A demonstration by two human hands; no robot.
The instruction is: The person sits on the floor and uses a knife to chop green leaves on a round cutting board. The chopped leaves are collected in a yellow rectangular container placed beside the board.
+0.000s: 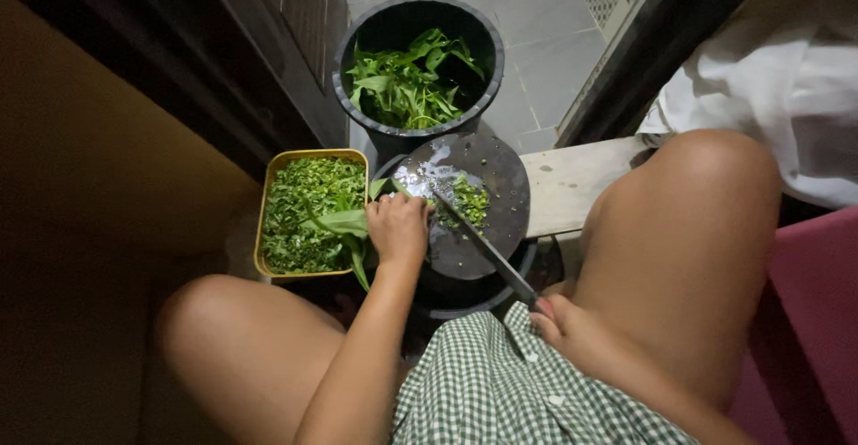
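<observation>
Dark round chopping board [487, 186] over grey tiles [545, 25]

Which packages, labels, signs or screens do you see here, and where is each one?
No labels, signs or screens are visible; only two open containers.
Rectangular yellow plastic tub: left of the round dark chopping board, beside the left hand, full of chopped greens.
Round black plastic bucket: behind the board, holding whole green leaves.

Left hand [397, 228] extended forward, fingers curled downward in a closed grasp, forearm straight, right hand [565, 324] drawn close to body, fingers closed in grip
</observation>
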